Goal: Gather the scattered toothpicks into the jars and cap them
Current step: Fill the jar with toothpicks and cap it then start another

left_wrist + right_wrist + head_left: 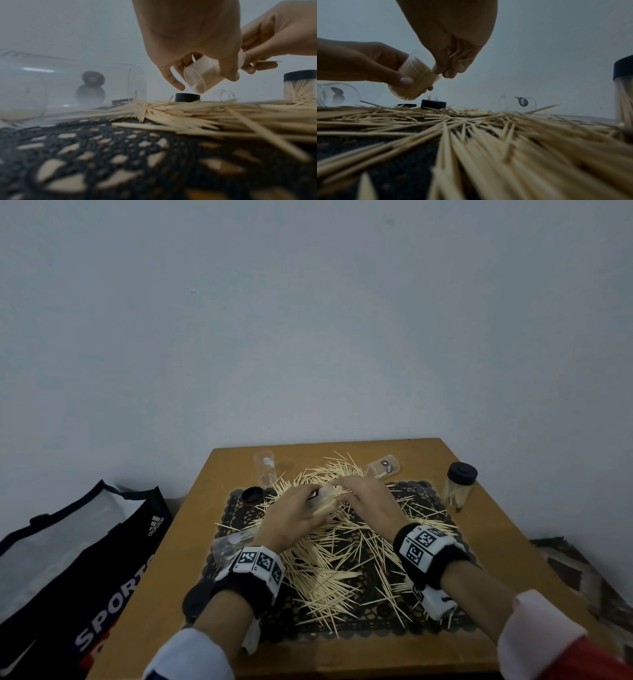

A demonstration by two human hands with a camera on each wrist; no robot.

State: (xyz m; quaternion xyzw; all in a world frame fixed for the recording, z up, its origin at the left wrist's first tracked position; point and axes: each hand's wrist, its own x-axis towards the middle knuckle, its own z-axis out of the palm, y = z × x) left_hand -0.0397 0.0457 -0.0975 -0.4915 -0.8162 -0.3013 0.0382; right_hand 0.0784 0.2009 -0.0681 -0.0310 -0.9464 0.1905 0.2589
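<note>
Left hand [297, 517] above the middle of the surface [486, 570], fingers [173, 79] curled round a small clear jar [202, 75], jar tilted with its mouth toward the right hand and already packed with toothpicks. Right hand [368, 499] just beside it at 3 o'clock, fingers [452, 69] bunched narrow round a small bundle of toothpicks at the jar's mouth, fingertips touching the rim.

Scattered toothpicks [329, 563] spread thick over a dark lace mat [373, 628], from under the hands down toward 6 o'clock, some spilling past the mat at 12 o'clock.

At 2 o'clock, well apart from the hands, a capped jar [459, 486] upright with a black lid, partly filled with toothpicks. At 1 o'clock, an empty clear jar [383, 467] lying on its side with a dark label. At 11 o'clock, another empty clear jar [265, 472] standing, and near it at 10 o'clock a loose black cap [252, 494] on the mat's edge. At 8 o'clock, beside the left wrist, a further clear jar on its side [226, 546], partly hidden by the wristband.

At 7 o'clock, a flat black lid [198, 599] partly under the left forearm. Off the surface at 8 o'clock, a black sports bag [78, 570] with white lettering.
</note>
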